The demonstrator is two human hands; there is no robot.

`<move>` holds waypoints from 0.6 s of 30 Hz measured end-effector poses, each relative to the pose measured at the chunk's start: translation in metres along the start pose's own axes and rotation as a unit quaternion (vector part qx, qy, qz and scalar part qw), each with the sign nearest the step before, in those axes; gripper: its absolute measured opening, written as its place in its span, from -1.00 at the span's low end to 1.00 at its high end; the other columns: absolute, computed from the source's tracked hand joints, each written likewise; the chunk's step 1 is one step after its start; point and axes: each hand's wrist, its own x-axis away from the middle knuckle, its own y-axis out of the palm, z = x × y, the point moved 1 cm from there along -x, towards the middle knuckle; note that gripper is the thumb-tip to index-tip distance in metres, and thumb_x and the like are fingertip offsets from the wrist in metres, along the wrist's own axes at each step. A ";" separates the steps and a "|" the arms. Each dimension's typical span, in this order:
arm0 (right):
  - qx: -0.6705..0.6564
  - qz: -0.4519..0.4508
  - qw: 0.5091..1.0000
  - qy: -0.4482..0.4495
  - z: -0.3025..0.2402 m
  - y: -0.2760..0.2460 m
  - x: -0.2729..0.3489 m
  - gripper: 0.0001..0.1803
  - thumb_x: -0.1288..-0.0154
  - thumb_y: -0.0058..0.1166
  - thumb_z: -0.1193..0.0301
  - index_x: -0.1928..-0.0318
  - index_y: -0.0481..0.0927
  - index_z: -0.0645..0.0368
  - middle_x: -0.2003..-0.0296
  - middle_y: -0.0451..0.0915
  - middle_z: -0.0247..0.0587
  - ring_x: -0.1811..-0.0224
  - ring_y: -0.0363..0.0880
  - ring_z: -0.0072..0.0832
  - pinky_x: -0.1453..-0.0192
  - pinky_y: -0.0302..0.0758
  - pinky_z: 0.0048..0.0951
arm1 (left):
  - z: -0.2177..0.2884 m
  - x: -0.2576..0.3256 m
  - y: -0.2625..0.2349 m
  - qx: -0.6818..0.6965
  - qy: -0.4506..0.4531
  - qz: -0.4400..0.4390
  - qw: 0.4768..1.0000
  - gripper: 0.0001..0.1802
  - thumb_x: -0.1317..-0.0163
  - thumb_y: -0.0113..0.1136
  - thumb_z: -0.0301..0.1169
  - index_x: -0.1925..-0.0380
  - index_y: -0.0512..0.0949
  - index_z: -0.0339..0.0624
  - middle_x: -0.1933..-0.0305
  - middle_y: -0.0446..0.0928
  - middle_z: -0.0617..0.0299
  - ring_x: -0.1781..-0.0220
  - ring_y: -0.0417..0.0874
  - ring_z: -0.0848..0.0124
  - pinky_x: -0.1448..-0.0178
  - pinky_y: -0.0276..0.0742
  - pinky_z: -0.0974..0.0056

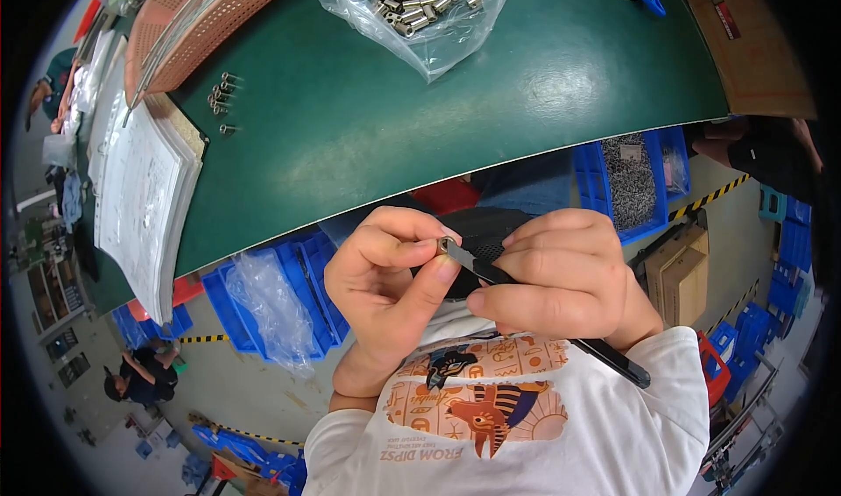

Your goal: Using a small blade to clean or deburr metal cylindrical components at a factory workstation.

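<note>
My left hand (pixel 385 272) pinches a small metal cylinder (pixel 444 245) between thumb and fingertips, over my lap just off the table's front edge. In my right hand (pixel 565 272) is a utility knife with a black handle (pixel 618 362), its grey blade (pixel 459 255) pointing left. The blade's tip meets the open end of the cylinder; whether it goes inside cannot be made out. Similar metal cylinders (pixel 412 5) lie in a clear plastic bag (pixel 429 53) at the far middle of the table. Several more small metal parts (pixel 225 93) lie loose at the left.
The green table (pixel 368 137) spans the far side. On its left are a stack of papers (pixel 144 207) and a pink perforated basket (pixel 201 31). Blue bins (pixel 254 308) stand below left; another blue bin (pixel 589 167) holds many small parts. A cardboard box (pixel 753 49) is at far right.
</note>
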 end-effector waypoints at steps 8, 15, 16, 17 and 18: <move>0.062 0.013 0.998 -0.022 0.000 0.003 0.000 -0.68 0.35 0.16 0.41 0.40 0.58 0.14 0.60 0.43 -0.35 0.65 0.45 -0.53 0.54 0.44 -0.57 | -0.002 0.001 0.001 -0.001 -0.010 0.029 1.000 -0.81 -0.06 0.19 -0.73 0.39 0.42 -0.29 0.22 0.49 -0.01 0.20 0.57 0.38 0.11 0.51 0.37; 0.069 -0.009 0.998 0.003 0.005 -0.004 0.001 -0.70 0.33 0.16 0.43 0.40 0.59 0.16 0.60 0.46 -0.32 0.65 0.46 -0.51 0.53 0.46 -0.56 | -0.002 0.000 0.003 -0.013 0.022 0.021 0.999 -0.81 -0.04 0.20 -0.74 0.41 0.43 -0.29 0.20 0.49 0.00 0.19 0.57 0.39 0.09 0.50 0.37; 0.048 0.000 0.999 -0.001 0.003 -0.004 -0.001 -0.71 0.33 0.16 0.43 0.41 0.59 0.16 0.60 0.47 -0.31 0.65 0.46 -0.51 0.54 0.46 -0.56 | -0.002 0.000 0.004 -0.003 0.010 0.028 1.000 -0.81 -0.04 0.20 -0.74 0.41 0.44 -0.29 0.20 0.49 0.00 0.19 0.57 0.40 0.09 0.50 0.37; 0.031 0.012 0.999 -0.004 0.004 -0.003 0.000 -0.72 0.32 0.17 0.43 0.42 0.59 0.16 0.60 0.47 -0.31 0.66 0.46 -0.51 0.55 0.46 -0.57 | -0.002 0.000 0.003 -0.003 0.010 0.027 1.000 -0.81 -0.04 0.20 -0.74 0.41 0.44 -0.29 0.20 0.49 0.00 0.19 0.57 0.40 0.09 0.50 0.37; 0.030 0.013 0.999 -0.004 0.004 -0.002 0.001 -0.72 0.32 0.17 0.43 0.42 0.59 0.16 0.60 0.47 -0.31 0.66 0.46 -0.51 0.55 0.46 -0.57 | -0.002 0.000 0.003 -0.005 0.012 0.023 1.000 -0.81 -0.03 0.21 -0.75 0.41 0.44 -0.29 0.20 0.49 0.00 0.19 0.57 0.40 0.09 0.50 0.38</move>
